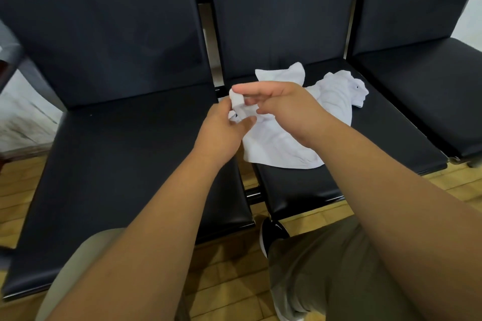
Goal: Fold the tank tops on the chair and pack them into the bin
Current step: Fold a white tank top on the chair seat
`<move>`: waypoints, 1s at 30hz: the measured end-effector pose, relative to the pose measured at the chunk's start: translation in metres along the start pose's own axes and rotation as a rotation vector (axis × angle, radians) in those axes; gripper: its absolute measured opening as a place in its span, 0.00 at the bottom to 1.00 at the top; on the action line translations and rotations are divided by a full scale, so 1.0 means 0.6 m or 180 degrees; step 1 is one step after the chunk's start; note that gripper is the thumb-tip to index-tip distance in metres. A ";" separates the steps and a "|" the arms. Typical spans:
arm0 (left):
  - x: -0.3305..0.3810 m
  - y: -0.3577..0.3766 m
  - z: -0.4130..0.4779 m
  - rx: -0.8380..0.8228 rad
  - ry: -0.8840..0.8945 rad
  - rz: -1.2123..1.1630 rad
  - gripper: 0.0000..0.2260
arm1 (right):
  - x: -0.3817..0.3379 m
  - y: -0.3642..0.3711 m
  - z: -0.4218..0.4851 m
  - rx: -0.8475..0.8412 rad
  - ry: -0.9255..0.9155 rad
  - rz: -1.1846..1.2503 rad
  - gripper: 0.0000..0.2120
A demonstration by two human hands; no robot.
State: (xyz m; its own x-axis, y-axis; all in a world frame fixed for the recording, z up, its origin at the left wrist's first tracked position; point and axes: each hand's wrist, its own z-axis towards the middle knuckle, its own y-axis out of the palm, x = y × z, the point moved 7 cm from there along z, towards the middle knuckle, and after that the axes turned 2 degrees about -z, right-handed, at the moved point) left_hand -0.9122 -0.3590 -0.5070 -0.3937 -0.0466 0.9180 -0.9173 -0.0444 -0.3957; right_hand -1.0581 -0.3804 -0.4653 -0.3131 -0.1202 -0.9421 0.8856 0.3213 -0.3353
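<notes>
Head view. A white tank top lies crumpled on the seat of the middle black chair, one strap raised at its left edge. The left hand grips that strap, fingers curled, thumb pressed on the cloth. The right hand pinches the same strap from above, fingers only partly bent.

Crumpled white tank top on middle black chair

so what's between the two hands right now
A bunched end of the white tank top, pinched by both the left hand and the right hand; it shows in the head view.
</notes>
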 end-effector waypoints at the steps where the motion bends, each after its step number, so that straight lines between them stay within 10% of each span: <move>1: 0.003 -0.008 -0.002 0.0099 0.0018 -0.0101 0.13 | -0.006 0.003 0.000 -0.0021 -0.0020 0.0087 0.29; 12: 0.067 -0.095 -0.068 0.0068 0.0182 -0.0690 0.09 | -0.070 0.002 -0.014 0.0301 -0.0402 -0.0666 0.18; 19: 0.086 -0.154 -0.122 -0.0031 -0.0001 -0.0802 0.10 | -0.067 0.096 -0.035 -0.0977 0.0001 -0.1001 0.15; 30: 0.076 -0.313 -0.210 0.0464 -0.0216 -0.1027 0.14 | -0.116 0.173 -0.049 -0.1347 -0.0097 0.0425 0.23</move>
State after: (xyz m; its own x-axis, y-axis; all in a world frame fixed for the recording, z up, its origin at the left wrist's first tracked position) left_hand -0.7652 -0.2271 -0.3878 -0.0760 -0.0728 0.9944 -0.9737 -0.2092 -0.0897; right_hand -0.9542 -0.3109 -0.4345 -0.1897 -0.0771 -0.9788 0.6973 0.6913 -0.1896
